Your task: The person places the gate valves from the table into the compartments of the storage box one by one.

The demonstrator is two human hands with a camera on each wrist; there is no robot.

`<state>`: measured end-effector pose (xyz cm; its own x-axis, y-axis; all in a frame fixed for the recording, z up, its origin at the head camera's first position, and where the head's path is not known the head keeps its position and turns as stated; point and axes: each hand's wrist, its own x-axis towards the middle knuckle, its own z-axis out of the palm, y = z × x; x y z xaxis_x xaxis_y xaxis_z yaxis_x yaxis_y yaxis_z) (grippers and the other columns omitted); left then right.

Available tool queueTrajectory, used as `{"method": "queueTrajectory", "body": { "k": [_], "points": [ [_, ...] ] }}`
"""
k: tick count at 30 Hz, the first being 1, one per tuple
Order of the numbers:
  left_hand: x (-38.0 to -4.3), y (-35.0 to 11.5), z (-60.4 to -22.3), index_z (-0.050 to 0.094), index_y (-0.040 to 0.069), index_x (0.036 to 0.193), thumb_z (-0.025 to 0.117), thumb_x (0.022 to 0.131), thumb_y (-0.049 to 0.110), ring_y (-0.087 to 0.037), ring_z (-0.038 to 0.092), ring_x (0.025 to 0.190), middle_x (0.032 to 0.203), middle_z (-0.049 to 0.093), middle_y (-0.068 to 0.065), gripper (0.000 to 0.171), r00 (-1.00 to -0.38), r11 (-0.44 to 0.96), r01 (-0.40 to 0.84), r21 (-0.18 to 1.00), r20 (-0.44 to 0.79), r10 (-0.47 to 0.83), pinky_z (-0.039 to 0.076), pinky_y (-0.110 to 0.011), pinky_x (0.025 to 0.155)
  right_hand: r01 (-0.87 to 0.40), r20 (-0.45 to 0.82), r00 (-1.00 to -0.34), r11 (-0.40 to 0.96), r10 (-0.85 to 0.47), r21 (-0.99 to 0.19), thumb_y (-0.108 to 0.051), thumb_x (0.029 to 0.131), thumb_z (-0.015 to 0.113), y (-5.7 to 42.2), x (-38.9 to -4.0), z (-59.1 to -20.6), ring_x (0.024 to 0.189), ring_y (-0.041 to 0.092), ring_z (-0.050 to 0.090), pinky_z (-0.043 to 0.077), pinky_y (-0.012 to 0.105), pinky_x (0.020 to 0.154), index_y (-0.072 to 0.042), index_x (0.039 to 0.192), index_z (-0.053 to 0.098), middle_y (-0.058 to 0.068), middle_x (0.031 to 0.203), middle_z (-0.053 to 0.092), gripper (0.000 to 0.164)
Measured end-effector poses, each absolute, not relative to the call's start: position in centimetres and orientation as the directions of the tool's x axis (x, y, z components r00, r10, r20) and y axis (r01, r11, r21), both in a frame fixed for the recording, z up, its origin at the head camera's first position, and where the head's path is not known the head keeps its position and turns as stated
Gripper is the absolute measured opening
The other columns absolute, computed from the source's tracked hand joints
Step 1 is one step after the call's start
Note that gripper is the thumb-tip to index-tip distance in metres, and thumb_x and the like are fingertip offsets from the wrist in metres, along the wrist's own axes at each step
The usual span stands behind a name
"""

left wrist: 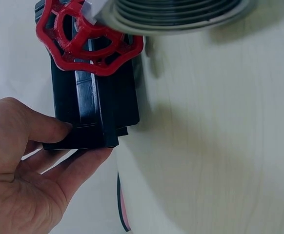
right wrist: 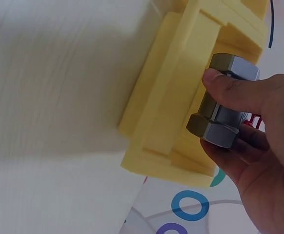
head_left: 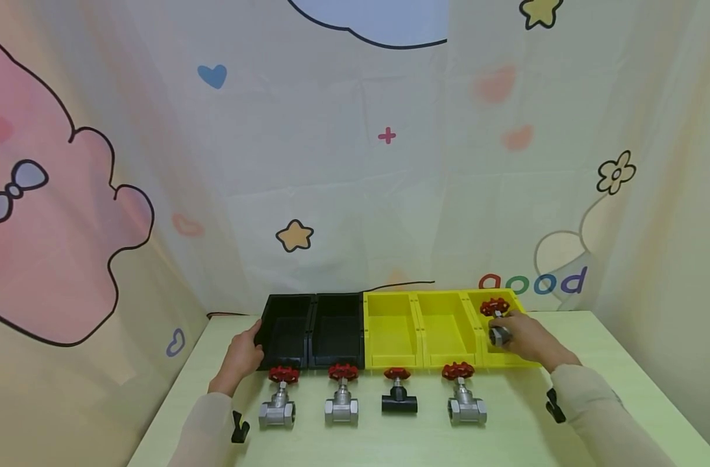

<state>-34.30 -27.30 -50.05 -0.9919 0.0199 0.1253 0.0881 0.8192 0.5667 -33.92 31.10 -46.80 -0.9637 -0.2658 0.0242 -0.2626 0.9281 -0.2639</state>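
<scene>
My right hand [head_left: 527, 336] grips a metal gate valve [right wrist: 222, 105] by its hexagonal-ended body, thumb on one side and fingers on the other. The valve's red handwheel [head_left: 494, 307] points toward the back wall. It is at the opening of the rightmost yellow bin [right wrist: 156, 165], overlapping the inside in the head view. My left hand [head_left: 242, 357] holds the outer side of the leftmost black bin [head_left: 263, 337]; in the left wrist view the thumb [left wrist: 54, 130] lies on the rim and the fingers are against the outer wall.
Before the bins stand metal valves [head_left: 278, 410], [head_left: 341, 407], [head_left: 466, 407] with red handwheels, and a black-bodied valve [head_left: 399, 402]. Another black bin [head_left: 337, 360] and two yellow bins [head_left: 392, 360], [head_left: 448, 360] continue the row. A printed curtain [head_left: 355, 194] hangs behind the table [head_left: 390, 447].
</scene>
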Motion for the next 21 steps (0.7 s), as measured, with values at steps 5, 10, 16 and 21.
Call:
{"method": "queueTrajectory", "body": {
  "k": [5, 10, 16, 21],
  "points": [
    [-34.3, -27.4, -50.0, 0.031, -0.002, 0.152, 0.05, 0.091, -0.001, -0.013, 0.03, 0.047, 0.128, 0.053, -0.041, 0.065, -0.993, 0.816, 0.081, 0.573, 0.114, 0.018, 0.033, -0.028, 0.049, -0.267, 0.006, -0.962, 0.928, -0.275, -0.261, -0.006, 0.083, 0.075, 31.2, -34.5, -47.4, 0.108, 0.039, 0.058, 0.045, 0.062, 0.098, -0.005, 0.126, 0.067, 0.022, 0.12, 0.063, 0.043],
    [-34.4, -27.4, -49.9, 0.029, -0.001, 0.153, 0.05, 0.092, -0.001, -0.012, 0.029, 0.044, 0.109, 0.06, -0.037, 0.064, -0.994, 0.808, 0.077, 0.584, 0.108, 0.016, 0.032, -0.027, 0.047, -0.256, -0.025, -0.962, 0.927, -0.273, -0.276, -0.006, 0.082, 0.076, 31.1, -35.1, -47.6, 0.112, 0.042, 0.057, 0.043, 0.063, 0.1, -0.006, 0.127, 0.066, 0.022, 0.123, 0.063, 0.046],
    [-34.2, -27.3, -49.8, 0.03, -0.001, 0.153, 0.051, 0.092, -0.002, -0.011, 0.031, 0.044, 0.108, 0.061, -0.036, 0.064, -0.994, 0.809, 0.077, 0.583, 0.109, 0.016, 0.033, -0.027, 0.047, -0.23, -0.067, -0.963, 0.924, -0.261, -0.304, -0.004, 0.084, 0.074, 31.0, -35.4, -47.7, 0.115, 0.041, 0.058, 0.042, 0.063, 0.102, -0.006, 0.13, 0.064, 0.02, 0.126, 0.065, 0.046],
    [-34.1, -27.2, -49.7, 0.03, -0.001, 0.152, 0.05, 0.091, -0.003, -0.012, 0.03, 0.045, 0.101, 0.062, -0.035, 0.065, -0.994, 0.814, 0.068, 0.576, 0.108, 0.007, 0.033, -0.026, 0.048, -0.228, -0.087, -0.96, 0.927, -0.264, -0.297, -0.007, 0.084, 0.075, 31.1, -35.6, -47.9, 0.115, 0.042, 0.058, 0.041, 0.063, 0.102, -0.006, 0.129, 0.065, 0.019, 0.125, 0.066, 0.046]
  ]
}}
